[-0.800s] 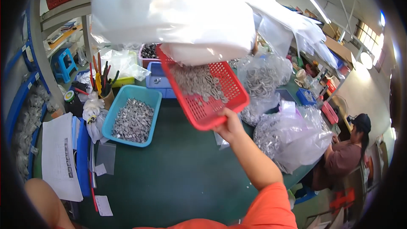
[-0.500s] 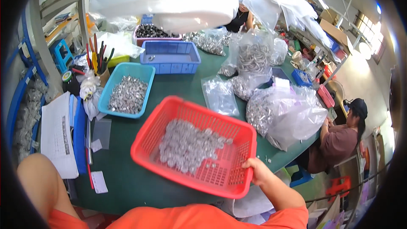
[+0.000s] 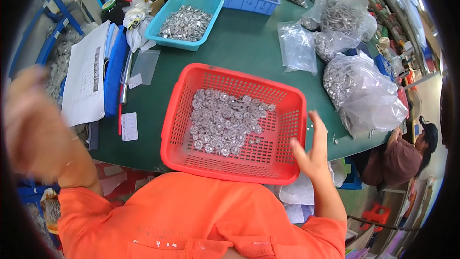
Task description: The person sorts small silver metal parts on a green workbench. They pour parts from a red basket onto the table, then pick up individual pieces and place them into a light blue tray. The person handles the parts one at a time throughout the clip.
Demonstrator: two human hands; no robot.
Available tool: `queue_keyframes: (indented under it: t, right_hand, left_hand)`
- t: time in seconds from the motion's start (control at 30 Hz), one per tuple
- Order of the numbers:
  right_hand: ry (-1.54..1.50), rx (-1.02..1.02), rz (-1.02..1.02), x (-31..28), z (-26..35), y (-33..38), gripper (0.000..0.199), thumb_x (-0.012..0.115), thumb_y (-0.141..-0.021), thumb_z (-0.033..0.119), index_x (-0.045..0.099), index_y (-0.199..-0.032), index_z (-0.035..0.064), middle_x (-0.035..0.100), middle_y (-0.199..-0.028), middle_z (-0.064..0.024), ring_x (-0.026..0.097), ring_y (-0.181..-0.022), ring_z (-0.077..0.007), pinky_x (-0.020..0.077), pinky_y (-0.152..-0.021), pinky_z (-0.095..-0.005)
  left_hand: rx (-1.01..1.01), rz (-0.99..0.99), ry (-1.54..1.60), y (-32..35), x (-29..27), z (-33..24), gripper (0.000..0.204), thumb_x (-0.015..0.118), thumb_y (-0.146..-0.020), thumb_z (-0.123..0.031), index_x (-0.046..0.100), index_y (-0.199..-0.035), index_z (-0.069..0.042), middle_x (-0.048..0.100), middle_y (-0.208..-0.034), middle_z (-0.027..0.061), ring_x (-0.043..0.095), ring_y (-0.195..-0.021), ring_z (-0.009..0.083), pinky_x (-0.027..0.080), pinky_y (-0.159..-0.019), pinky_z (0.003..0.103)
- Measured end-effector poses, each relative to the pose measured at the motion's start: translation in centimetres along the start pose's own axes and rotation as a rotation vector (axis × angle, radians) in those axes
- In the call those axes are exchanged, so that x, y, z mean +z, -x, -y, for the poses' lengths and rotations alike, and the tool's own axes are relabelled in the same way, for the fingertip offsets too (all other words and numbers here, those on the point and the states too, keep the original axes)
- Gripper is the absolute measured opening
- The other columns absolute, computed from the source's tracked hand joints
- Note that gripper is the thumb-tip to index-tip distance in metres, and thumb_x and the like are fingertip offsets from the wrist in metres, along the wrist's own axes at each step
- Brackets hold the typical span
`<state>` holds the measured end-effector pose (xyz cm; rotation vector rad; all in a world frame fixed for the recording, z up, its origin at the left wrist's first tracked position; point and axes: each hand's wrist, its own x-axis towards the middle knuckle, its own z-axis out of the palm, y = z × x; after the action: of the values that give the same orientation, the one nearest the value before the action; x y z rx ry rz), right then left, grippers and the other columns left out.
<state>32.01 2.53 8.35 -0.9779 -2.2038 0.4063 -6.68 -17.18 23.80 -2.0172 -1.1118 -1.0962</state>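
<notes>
We seem to be settling the red basket (image 3: 173, 115), sitting in mid-frame. Our right hand (image 3: 315, 157) is gaping wide beside it; far left, our left hand (image 3: 29, 110) is blurring too much to tell. Grabbing metal bits (image 3: 223, 120) would be needing a pinch.

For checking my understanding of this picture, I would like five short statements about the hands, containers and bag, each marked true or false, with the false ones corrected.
1. The red perforated basket holds small round grey parts. True.
2. The left hand grips the basket's rim. False: it is away from the basket, blurred, at the picture's left.
3. The right hand is at the basket's right side, thumb and forefinger apart. True.
4. The turquoise tub stands right of the blue plastic bin. False: it stands left of it.
5. A flat clear plastic bag lies on the green tabletop. True.
</notes>
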Motion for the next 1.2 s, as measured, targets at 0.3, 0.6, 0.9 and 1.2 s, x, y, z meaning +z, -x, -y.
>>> queue_keyframes:
  t: [0.3, 0.6, 0.9, 1.2]
  right_hand:
    - [0.194, -0.409, 0.838, -3.4, 2.5, 1.9, 0.033, 0.079, -0.063, 0.017, 0.067, -0.091, 0.0048, 0.066, -0.085, -0.0061, 0.064, -0.091, -0.0236, 0.0346, -0.107, -0.0550]
    - [0.037, -0.421, 0.314, -6.0, 0.7, -4.7, 0.021, 0.076, -0.073, 0.018, 0.061, -0.082, 0.0054, 0.058, -0.069, -0.0079, 0.058, -0.067, -0.0304, 0.0496, -0.081, -0.0447]
    - [-0.220, -0.121, 0.375, -6.3, -0.2, -10.6, 0.012, 0.075, -0.078, 0.008, 0.067, -0.084, 0.0015, 0.066, -0.073, -0.0085, 0.063, -0.067, -0.0184, 0.0492, -0.064, -0.0289]
    - [-0.559, 0.193, 0.427, -5.1, -1.9, -14.1, 0.009, 0.073, -0.082, 0.003, 0.069, -0.088, -0.0028, 0.068, -0.081, -0.0032, 0.061, -0.074, -0.0086, 0.0501, -0.067, -0.0243]
  left_hand:
    - [-0.201, 0.700, 0.304, 12.1, 11.9, 1.3, 0.043, 0.076, -0.067, -0.006, 0.066, -0.108, -0.013, 0.060, -0.127, 0.0067, 0.053, -0.124, 0.0287, 0.036, -0.105, 0.052]
    - [-0.270, 0.426, 0.477, 10.1, 14.1, 4.7, 0.029, 0.073, -0.071, -0.006, 0.070, -0.099, -0.012, 0.069, -0.107, 0.0042, 0.064, -0.106, 0.0233, 0.044, -0.099, 0.043]
    - [-0.549, 0.229, 0.587, 11.1, 15.5, 3.4, 0.017, 0.064, -0.082, -0.001, 0.070, -0.098, -0.004, 0.071, -0.092, 0.0106, 0.067, -0.084, 0.0276, 0.053, -0.075, 0.035]
    - [-0.812, 0.188, 0.663, 10.3, 16.1, 3.2, 0.015, 0.064, -0.090, -0.010, 0.068, -0.098, 0.001, 0.066, -0.084, 0.0118, 0.066, -0.075, 0.0197, 0.052, -0.066, 0.028]
